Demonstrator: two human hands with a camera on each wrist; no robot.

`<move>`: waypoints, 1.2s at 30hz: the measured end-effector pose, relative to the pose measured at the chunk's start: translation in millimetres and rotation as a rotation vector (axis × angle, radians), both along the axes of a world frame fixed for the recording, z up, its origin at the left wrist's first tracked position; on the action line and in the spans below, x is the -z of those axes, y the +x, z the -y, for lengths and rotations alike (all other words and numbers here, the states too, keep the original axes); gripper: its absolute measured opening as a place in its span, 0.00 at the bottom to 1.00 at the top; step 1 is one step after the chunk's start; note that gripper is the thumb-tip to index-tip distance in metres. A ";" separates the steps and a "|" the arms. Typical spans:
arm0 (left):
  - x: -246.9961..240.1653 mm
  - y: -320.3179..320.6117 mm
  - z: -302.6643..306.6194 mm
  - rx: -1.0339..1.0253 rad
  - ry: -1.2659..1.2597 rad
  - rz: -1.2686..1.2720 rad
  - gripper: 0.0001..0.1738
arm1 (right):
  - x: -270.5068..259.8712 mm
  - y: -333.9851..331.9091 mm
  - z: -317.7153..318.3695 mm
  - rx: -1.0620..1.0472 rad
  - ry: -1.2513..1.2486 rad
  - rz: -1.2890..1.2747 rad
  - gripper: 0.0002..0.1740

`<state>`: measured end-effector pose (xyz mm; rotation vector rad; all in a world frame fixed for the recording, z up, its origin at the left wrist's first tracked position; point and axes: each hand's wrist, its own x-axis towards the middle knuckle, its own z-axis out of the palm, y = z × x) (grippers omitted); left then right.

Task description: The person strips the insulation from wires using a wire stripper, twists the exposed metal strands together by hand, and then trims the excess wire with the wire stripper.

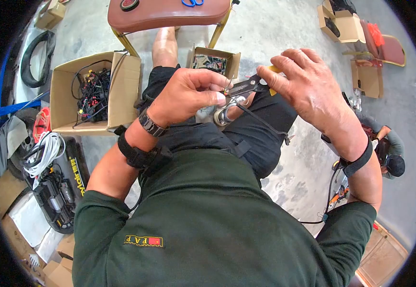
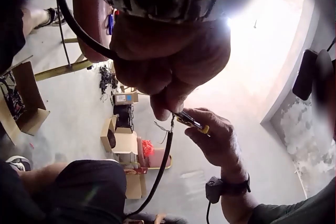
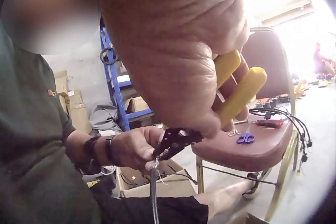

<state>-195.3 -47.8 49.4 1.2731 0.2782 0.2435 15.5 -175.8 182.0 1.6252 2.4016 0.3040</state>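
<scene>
The left hand [image 1: 189, 94] pinches the bare wire ends of a black cable [image 1: 264, 123] between thumb and fingertips. In the left wrist view the cable [image 2: 164, 167] hangs below those fingertips with thin strands spreading from its stripped end [image 2: 172, 124]. The right hand [image 1: 308, 83] grips black pliers [image 1: 246, 86] with yellow handles, their nose at the left fingertips. The right wrist view shows the right fingers curled round the yellow handles [image 3: 244, 95], with the black head [image 3: 176, 142] against the wires beside the left hand [image 3: 137, 147].
A carton [image 1: 122, 95] of tangled wires stands at the left, a smaller box [image 1: 234, 64] on the floor ahead. Blue scissors [image 3: 245, 138] and a red-handled tool [image 3: 269, 123] lie on a brown chair seat [image 3: 231, 155]. Another person [image 1: 394, 150] is at the right.
</scene>
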 end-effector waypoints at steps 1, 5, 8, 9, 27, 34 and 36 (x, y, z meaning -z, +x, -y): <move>0.9 0.1 0.0 0.001 -0.014 0.011 0.16 | 1.4 2.1 0.3 -0.004 0.025 0.022 0.16; 2.5 0.1 0.1 0.006 -0.080 0.058 0.18 | 10.7 14.3 8.9 0.122 -0.025 -0.115 0.17; 2.1 -2.4 -0.2 0.011 -0.134 0.019 0.15 | 12.2 22.7 20.1 0.409 -0.216 -0.479 0.14; 2.3 -2.4 0.0 0.010 -0.130 0.015 0.14 | 9.1 19.4 25.6 0.594 -0.288 -0.646 0.13; -1.9 2.0 -3.2 0.185 -0.204 -0.105 0.09 | 64.8 -8.2 94.1 0.494 -0.194 -2.370 0.14; -7.1 6.8 -3.4 0.096 -0.218 -0.139 0.09 | 74.5 -11.9 108.8 0.722 -0.532 -2.188 0.16; -5.4 8.8 -3.3 0.071 -0.219 -0.140 0.10 | 79.9 -26.3 105.4 0.724 -0.692 -2.175 0.16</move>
